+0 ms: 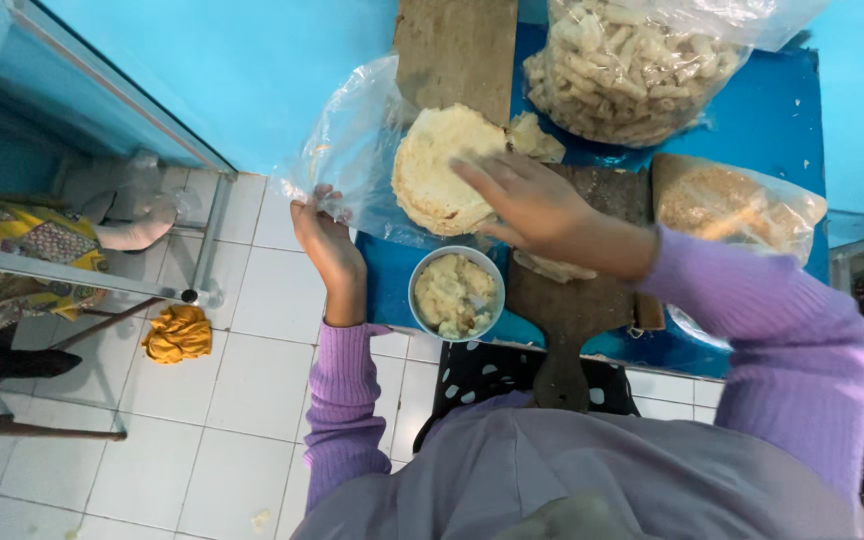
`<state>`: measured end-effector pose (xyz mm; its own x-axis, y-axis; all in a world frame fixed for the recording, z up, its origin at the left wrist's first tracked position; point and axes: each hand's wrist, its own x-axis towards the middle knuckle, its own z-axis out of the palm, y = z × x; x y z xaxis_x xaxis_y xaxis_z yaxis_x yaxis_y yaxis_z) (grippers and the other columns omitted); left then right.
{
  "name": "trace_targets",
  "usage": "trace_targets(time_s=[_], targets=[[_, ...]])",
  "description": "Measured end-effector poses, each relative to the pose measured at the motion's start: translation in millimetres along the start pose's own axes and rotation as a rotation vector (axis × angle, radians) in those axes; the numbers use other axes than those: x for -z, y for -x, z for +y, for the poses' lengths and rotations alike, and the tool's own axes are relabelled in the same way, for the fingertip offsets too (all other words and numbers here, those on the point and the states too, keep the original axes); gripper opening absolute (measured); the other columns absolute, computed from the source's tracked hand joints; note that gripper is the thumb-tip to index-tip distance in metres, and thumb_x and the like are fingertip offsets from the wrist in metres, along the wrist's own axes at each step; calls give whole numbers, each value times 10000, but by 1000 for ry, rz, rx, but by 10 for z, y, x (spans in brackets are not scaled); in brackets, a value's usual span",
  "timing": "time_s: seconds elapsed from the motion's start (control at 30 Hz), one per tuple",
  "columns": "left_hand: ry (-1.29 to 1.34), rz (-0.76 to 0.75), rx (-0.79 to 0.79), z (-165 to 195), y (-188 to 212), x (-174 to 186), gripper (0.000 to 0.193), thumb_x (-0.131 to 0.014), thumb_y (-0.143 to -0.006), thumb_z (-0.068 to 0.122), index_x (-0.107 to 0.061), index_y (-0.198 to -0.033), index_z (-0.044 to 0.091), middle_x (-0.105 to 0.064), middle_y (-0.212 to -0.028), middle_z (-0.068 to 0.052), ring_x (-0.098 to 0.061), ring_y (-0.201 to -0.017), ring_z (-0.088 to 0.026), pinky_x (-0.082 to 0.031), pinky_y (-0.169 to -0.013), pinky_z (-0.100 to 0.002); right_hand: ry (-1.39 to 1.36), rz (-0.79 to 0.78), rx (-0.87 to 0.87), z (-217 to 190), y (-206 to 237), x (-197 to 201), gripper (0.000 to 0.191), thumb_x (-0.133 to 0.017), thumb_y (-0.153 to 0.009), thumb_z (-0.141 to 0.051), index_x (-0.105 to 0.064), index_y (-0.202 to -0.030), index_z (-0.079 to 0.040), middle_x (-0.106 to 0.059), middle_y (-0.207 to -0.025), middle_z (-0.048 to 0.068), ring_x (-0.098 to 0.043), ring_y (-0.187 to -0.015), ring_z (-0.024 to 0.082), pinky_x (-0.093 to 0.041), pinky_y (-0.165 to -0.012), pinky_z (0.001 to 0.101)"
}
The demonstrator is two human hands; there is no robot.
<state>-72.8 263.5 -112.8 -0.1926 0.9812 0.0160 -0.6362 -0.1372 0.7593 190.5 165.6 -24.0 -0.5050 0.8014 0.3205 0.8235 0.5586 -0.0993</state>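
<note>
Item: stack of flat round wafers (439, 170), pale, on blue worktop (772, 110), partly inside clear plastic bag (347, 150).
L hand (327, 240): pinching bag edge, holding mouth open.
R hand (532, 205): fingers flat on stack, pressing, not clenched.
Nearby: bowl of mash (455, 293), wooden board (577, 300), bag of stick crackers (632, 70).
Step, prob.: bagging stack. Next move needs bag mouth wide, stack level.
</note>
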Motion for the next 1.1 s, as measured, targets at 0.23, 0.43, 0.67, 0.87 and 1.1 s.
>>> trace_targets(time_s=[0.23, 0.43, 0.67, 0.87, 1.1], targets=[[20, 12, 3, 41, -32, 19, 158, -535, -1019, 227, -563, -1115, 105, -665, -1110, -59, -605, -990, -156, -458, -794, -328, -143, -233, 182, 197, -600, -281, 1095, -795, -755, -228, -129, -1616, -107, -588, -1323, 256, -609, -1147, 451, -494, -953, 500], [28, 11, 9, 62, -22, 42, 163, -519, -1035, 226, -566, -1124, 98, -658, -1100, -55, -602, -987, -150, -459, -793, -326, -452, -264, 41, 512, -686, -232, 944, -716, -917, -124, -138, -1663, -165, -689, -989, 204, -693, -743, 325, -537, -689, 434], [18, 10, 9, 72, -10, 46, 189, -519, -1033, 217, -569, -1168, 95, -648, -1094, -54, -594, -988, -150, -456, -802, -323, -564, -216, -152, 660, -677, -259, 897, -781, -913, -124, -281, -1656, -168, -651, -800, 157, -600, -663, 310, -468, -631, 425], [26, 10, 17, 57, -8, 76, 182, -520, -1030, 206, -561, -1165, 91, -641, -1102, -58, -593, -999, -155, -455, -812, -323, -554, 61, 81, 645, -605, -400, 792, -862, -867, -179, -454, -1546, -140, -720, -966, 110, -705, -896, 199, -539, -720, 334], [15, 12, 7, 57, 2, 98, 161, -521, -1029, 198, -566, -1140, 91, -643, -1101, -61, -592, -999, -159, -452, -819, -323, -494, -110, -232, 646, -619, -380, 686, -785, -946, -110, -477, -1557, -162, -646, -794, 204, -630, -725, 299, -472, -664, 364]])
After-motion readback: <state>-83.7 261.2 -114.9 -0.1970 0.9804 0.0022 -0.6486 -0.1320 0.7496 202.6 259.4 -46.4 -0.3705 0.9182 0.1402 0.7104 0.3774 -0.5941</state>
